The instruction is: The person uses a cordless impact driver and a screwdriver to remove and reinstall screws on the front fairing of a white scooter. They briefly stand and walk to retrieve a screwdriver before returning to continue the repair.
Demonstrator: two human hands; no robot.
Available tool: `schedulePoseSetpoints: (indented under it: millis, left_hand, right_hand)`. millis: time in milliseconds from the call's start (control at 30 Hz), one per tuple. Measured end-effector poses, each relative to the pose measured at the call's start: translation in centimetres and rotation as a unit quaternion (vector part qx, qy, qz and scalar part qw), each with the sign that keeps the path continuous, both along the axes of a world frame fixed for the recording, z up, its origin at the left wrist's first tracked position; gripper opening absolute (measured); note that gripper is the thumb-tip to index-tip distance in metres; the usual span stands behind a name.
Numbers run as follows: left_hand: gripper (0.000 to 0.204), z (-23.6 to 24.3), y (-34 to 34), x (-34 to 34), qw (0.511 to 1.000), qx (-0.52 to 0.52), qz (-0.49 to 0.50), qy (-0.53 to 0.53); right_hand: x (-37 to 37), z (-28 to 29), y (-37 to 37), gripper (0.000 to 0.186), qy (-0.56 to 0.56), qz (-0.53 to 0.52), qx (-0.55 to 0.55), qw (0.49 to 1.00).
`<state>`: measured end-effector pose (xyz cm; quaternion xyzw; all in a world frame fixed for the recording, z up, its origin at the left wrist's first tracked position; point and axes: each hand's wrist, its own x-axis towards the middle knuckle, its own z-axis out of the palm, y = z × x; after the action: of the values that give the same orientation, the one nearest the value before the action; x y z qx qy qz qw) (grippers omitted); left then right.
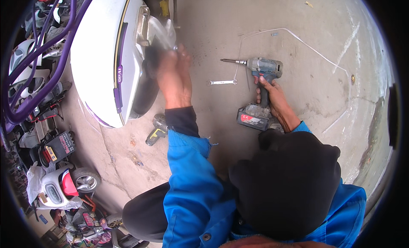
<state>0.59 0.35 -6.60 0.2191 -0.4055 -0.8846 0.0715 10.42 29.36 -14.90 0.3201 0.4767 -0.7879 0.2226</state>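
Note:
A grey-blue cordless driver with a long bit is gripped in my right hand, its bit pointing left and its battery toward me. My left hand is at the side of a white vehicle body with purple and gold trim. Motion smears the fingers, so whether they hold anything is unclear. Just beyond them, a pale, translucent part sticks out from the body and is blurred too. A double-ended wrench lies on the floor between my hands.
Beside my left sleeve, a second power tool, black and yellow-green, rests on the floor. A thin white strap loops across the ground at right. Purple tubes cross the left side. Several parked scooters stand behind them. Something yellow is at the top.

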Motion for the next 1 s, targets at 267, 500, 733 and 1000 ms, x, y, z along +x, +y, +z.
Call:
schedulePoseSetpoints:
  millis: [267, 500, 733, 1000]
  left_hand:
    - [0.022, 0.6, 0.7, 0.0, 1.000, -0.012, -0.021, -0.010]
    - [0.023, 0.2, 0.0, 0.0, 0.999, -0.011, -0.033, -0.003]
    - [0.023, 0.5, 0.3, -0.1, 1.000, -0.006, -0.022, -0.013]
    - [0.022, 0.4, 0.1, -0.1, 1.000, 0.002, -0.027, -0.004]
  right_hand:
    - [-0.2, 2.9, -0.7, 0.040, 0.137, 0.025, -0.101, 0.985]
    - [-0.9, 5.8, -3.4, 0.039, 0.226, 0.036, -0.172, 0.958]
    - [-1.7, 5.1, -4.6, 0.043, 0.232, 0.036, -0.162, 0.958]
    - [-1.7, 4.6, -4.9, 0.041, 0.226, 0.025, -0.182, 0.957]
